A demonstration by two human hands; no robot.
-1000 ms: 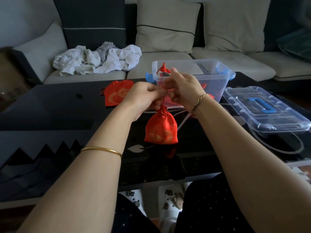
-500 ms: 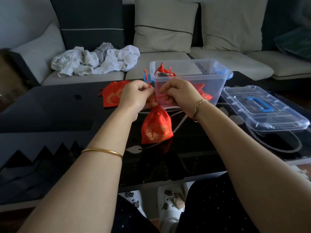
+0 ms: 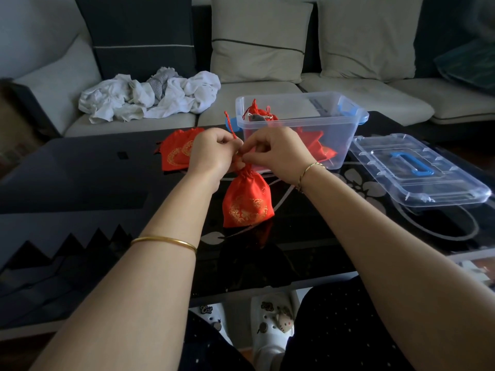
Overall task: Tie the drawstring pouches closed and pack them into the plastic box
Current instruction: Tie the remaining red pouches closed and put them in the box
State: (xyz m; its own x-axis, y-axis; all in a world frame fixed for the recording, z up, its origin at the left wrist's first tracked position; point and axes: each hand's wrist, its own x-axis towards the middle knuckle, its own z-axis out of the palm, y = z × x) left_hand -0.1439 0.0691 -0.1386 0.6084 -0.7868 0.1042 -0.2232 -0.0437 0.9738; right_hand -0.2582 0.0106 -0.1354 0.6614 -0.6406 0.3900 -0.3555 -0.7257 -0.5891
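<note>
Head view: my left hand (image 3: 211,151) and right hand (image 3: 278,153) pinch the cord (image 3: 229,124) at the pouch (image 3: 247,202) neck; its tail has flipped up, so I judge the knot half-tied.

A pouch (image 3: 247,199) is held upright over the middle of the table (image 3: 93,178), its neck pinched between the left hand (image 3: 211,153) and right hand (image 3: 278,153). Just behind the hands sits the plastic box (image 3: 342,135), with packed pouches (image 3: 261,113) inside. The lid (image 3: 428,183) lies to its right and loose pouches (image 3: 176,149) to its left. Beyond the table, laundry (image 3: 150,99) is heaped on the sofa (image 3: 361,100).
</note>
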